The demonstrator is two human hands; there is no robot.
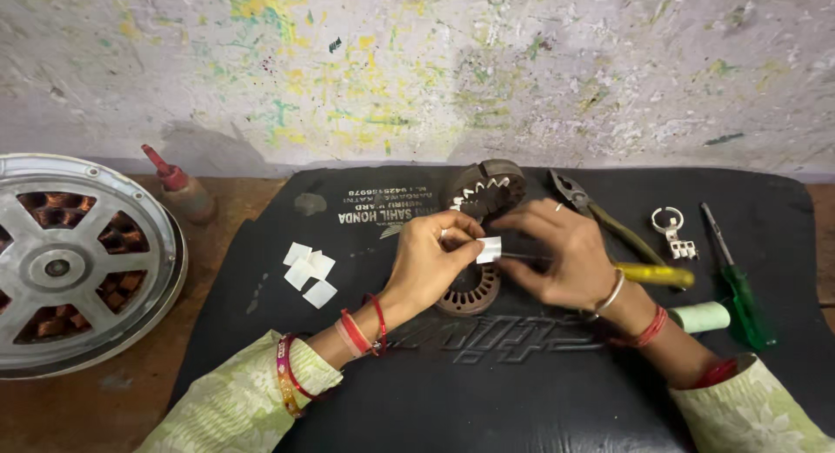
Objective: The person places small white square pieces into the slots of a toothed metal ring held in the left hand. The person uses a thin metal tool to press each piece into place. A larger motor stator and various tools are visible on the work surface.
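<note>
No packages, signs or screens. Only white printed lettering point(388, 206) on the black mat point(522, 383), near its far edge, upside down from here, several short lines in a block. Raised black lettering point(487, 336) moulded into the mat nearer the front edge, same colour as the mat.

Big round metal motor cover point(65, 262) sits far left on the bench point(209, 244), copper coils showing thru its openings. Small bottle w/ red nozzle point(183, 190) just beside it. Loose white paper squares point(309, 270) lie on the black mat point(522, 392). Toothed ring point(496, 185) at the mat's back edge, pliers point(578, 201) next to it. Right side: metal clip point(674, 231), green screwdriver point(739, 296), pale green roll point(700, 316). Paint-speckled wall point(417, 70) behind.
</note>
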